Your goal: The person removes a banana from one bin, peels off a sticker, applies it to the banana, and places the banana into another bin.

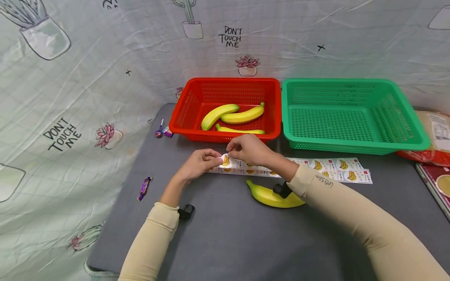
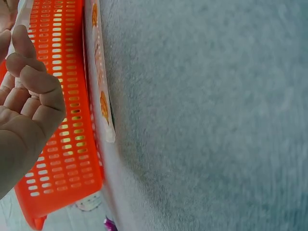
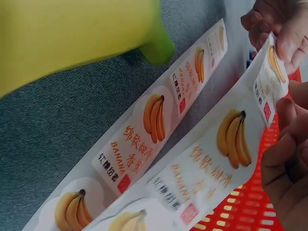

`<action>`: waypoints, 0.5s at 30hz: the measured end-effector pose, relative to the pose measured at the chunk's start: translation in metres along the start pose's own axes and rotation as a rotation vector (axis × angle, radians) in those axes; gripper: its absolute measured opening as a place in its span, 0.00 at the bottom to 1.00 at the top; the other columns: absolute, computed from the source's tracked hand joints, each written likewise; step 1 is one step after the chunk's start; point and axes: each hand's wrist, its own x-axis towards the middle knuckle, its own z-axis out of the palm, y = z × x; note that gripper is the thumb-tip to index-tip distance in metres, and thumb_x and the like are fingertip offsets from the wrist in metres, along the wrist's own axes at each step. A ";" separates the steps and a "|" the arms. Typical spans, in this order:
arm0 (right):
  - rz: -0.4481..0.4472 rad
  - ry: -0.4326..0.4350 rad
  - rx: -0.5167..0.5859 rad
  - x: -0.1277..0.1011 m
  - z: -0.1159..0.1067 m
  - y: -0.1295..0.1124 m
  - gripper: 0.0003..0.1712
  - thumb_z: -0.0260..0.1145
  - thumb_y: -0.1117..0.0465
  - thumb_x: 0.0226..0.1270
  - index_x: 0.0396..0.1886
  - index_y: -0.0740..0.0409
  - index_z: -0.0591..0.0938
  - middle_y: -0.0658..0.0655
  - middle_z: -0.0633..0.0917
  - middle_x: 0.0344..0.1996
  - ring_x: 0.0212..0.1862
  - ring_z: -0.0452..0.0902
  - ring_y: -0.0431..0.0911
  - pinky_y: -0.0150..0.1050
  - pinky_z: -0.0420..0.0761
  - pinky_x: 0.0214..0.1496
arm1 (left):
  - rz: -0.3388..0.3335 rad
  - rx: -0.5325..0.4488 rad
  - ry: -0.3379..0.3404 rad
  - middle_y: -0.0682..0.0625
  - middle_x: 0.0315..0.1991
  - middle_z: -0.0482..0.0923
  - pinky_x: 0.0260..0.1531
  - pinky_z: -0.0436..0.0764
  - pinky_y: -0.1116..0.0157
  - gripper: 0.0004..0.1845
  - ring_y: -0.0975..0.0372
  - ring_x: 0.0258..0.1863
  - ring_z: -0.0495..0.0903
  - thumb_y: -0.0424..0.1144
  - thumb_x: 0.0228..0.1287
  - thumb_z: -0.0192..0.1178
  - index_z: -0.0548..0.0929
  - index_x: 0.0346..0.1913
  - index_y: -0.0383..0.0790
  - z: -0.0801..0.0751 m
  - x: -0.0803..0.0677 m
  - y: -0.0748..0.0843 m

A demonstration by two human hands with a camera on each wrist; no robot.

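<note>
A strip of banana-printed stickers (image 3: 236,139) is lifted at its left end, where the last sticker bends up between both hands. The left hand (image 1: 202,164) pinches that end between thumb and fingers. Close beside it, the right hand (image 1: 251,150) grips the strip's far edge with curled fingers, seen again at the right of the right wrist view. A second sticker strip (image 1: 351,176) lies flat on the table along the near side of the first. Nearer the body, a yellow banana (image 1: 270,195) with a green stem lies under the right wrist, partly hidden by it.
Behind the hands, a red basket (image 1: 228,81) holds several bananas. To its right stands a green basket (image 1: 337,82). Wrapped candies, a purple one (image 1: 144,189) and a lollipop (image 1: 159,132), lie on the left. A packaged bag (image 1: 436,128) and a red book-like item (image 1: 430,181) sit far right.
</note>
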 end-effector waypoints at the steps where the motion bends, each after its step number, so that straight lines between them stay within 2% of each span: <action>1: -0.004 -0.002 -0.015 0.001 0.001 0.000 0.07 0.70 0.60 0.69 0.43 0.56 0.89 0.52 0.89 0.35 0.34 0.78 0.45 0.36 0.77 0.38 | 0.002 0.000 -0.003 0.50 0.33 0.85 0.34 0.76 0.65 0.16 0.60 0.32 0.77 0.40 0.69 0.66 0.82 0.53 0.31 0.001 0.000 0.001; 7: -0.034 0.000 -0.053 0.001 0.003 0.001 0.04 0.70 0.61 0.69 0.35 0.53 0.90 0.49 0.88 0.29 0.30 0.76 0.44 0.36 0.76 0.34 | 0.009 -0.018 -0.010 0.53 0.30 0.82 0.32 0.74 0.66 0.15 0.63 0.29 0.74 0.38 0.70 0.65 0.82 0.53 0.31 0.005 0.002 0.001; 15: -0.041 0.013 -0.058 0.001 0.004 0.003 0.03 0.72 0.61 0.67 0.35 0.53 0.90 0.49 0.88 0.29 0.31 0.75 0.43 0.35 0.74 0.35 | 0.009 -0.039 -0.011 0.53 0.28 0.78 0.29 0.72 0.68 0.14 0.66 0.26 0.71 0.37 0.73 0.61 0.82 0.52 0.28 0.003 0.005 -0.003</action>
